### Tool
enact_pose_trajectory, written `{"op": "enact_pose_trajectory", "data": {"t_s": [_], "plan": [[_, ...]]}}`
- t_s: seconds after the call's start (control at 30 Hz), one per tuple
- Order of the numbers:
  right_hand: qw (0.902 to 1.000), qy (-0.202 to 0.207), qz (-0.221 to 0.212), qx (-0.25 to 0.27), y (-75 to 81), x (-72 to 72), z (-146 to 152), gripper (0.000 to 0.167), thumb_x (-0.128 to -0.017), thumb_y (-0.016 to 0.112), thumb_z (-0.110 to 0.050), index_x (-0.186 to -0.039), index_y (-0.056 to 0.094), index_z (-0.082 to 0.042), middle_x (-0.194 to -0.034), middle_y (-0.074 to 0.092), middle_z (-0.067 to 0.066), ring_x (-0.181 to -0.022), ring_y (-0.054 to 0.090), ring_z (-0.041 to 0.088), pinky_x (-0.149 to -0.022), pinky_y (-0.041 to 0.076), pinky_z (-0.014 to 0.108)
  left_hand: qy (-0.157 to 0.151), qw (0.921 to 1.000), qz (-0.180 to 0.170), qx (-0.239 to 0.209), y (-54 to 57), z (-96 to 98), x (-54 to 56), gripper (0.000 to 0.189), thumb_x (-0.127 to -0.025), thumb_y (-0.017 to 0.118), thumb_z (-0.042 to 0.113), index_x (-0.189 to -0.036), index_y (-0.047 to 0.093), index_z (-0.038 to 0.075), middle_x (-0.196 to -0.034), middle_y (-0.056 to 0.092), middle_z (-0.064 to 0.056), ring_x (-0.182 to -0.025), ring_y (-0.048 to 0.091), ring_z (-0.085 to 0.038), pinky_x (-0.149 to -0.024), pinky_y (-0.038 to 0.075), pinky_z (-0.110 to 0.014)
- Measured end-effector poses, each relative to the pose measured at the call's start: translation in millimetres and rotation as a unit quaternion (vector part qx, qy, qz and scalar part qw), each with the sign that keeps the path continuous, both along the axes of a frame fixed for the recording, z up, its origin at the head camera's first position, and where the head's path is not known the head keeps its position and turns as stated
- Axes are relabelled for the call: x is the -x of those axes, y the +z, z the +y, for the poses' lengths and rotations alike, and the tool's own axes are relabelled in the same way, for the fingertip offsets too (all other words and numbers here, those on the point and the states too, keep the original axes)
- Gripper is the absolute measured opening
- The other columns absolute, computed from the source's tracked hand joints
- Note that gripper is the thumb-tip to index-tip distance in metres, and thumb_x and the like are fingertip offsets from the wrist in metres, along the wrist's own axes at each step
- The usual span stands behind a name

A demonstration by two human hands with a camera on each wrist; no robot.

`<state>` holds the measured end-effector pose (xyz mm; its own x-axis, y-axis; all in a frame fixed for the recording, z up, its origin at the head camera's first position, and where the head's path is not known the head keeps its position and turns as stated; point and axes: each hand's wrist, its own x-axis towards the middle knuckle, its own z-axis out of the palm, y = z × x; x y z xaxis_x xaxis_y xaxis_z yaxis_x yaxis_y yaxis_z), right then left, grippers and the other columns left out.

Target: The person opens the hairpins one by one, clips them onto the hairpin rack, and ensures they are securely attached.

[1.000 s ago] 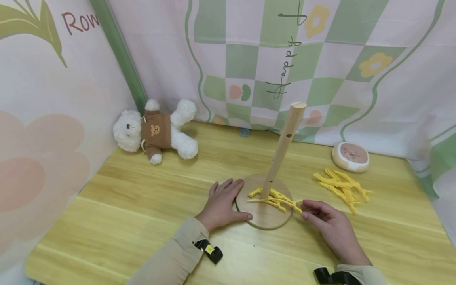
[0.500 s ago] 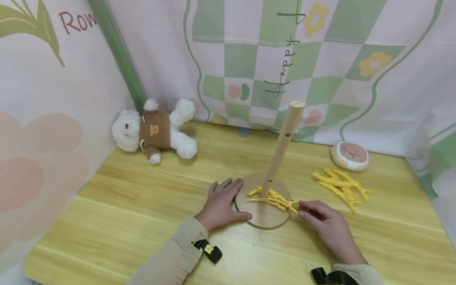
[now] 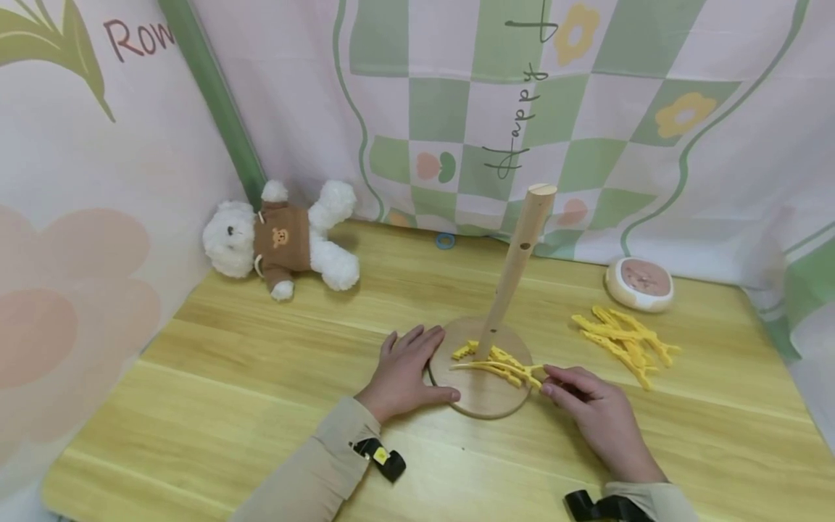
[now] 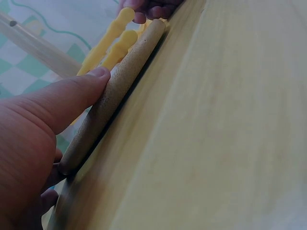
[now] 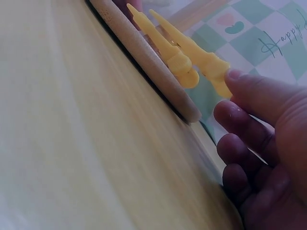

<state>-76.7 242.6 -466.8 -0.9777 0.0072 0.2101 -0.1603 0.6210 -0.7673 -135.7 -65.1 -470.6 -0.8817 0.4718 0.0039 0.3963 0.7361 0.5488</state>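
My left hand (image 3: pixel 404 377) rests against the left rim of a round wooden base (image 3: pixel 485 406), fingers spread and thumb laid straight along its edge. A wooden pole (image 3: pixel 515 268) with drilled holes rises from this base. Between thumb and forefinger, my right hand (image 3: pixel 603 417) pinches the forked end of a thin yellow plastic branch-shaped piece (image 5: pixel 204 55). Its narrow end points left, across the front of the pole's foot. More yellow pieces (image 3: pixel 467 351) lie on the base around the pole, partly hidden behind the held one.
Several similar yellow pieces (image 3: pixel 629 341) lie in a pile at the right. Behind them stands a small white device with a pinkish-brown top (image 3: pixel 642 283). A white plush toy in a brown shirt (image 3: pixel 280 235) and a blue ring (image 3: pixel 445 241) lie towards the back of the wooden table (image 3: pixel 293 341).
My right hand has shifted slightly left with the yellow piece, bringing it further over the base. The left hand stays in place against the rim.
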Motion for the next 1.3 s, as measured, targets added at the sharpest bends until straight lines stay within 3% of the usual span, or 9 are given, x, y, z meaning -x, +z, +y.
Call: {"op": "enact_pose_trajectory", "data": {"t_s": [0.37,1.3], "plan": [[0.9996,-0.008,-0.023,-0.011,4.2,-0.5,0.0,0.03,-0.091,0.076,-0.021,-0.12,0.075,-0.014,-0.104,0.076,-0.001,-0.093,0.061,-0.008,-0.079,0.045,0.006,0.001,1.0,-0.003,0.008,0.6,0.1,-0.4,0.107,-0.078,0.074,0.067,-0.16,0.028,0.016,-0.163,0.03,0.001,-0.152,0.019,-0.025,-0.12,0.004,-0.058],[0.9993,-0.011,-0.033,-0.017,3.9,0.4,-1.9,0.03,-0.093,0.074,-0.025,-0.12,0.075,-0.015,-0.111,0.075,0.001,-0.101,0.058,-0.013,-0.084,0.041,0.003,-0.003,0.9999,0.0,0.012,1.1,-0.1,-0.9,0.106,-0.079,0.073,0.067,-0.16,0.026,0.016,-0.164,0.027,0.001,-0.153,0.018,-0.025,-0.12,0.003,-0.058]]}}
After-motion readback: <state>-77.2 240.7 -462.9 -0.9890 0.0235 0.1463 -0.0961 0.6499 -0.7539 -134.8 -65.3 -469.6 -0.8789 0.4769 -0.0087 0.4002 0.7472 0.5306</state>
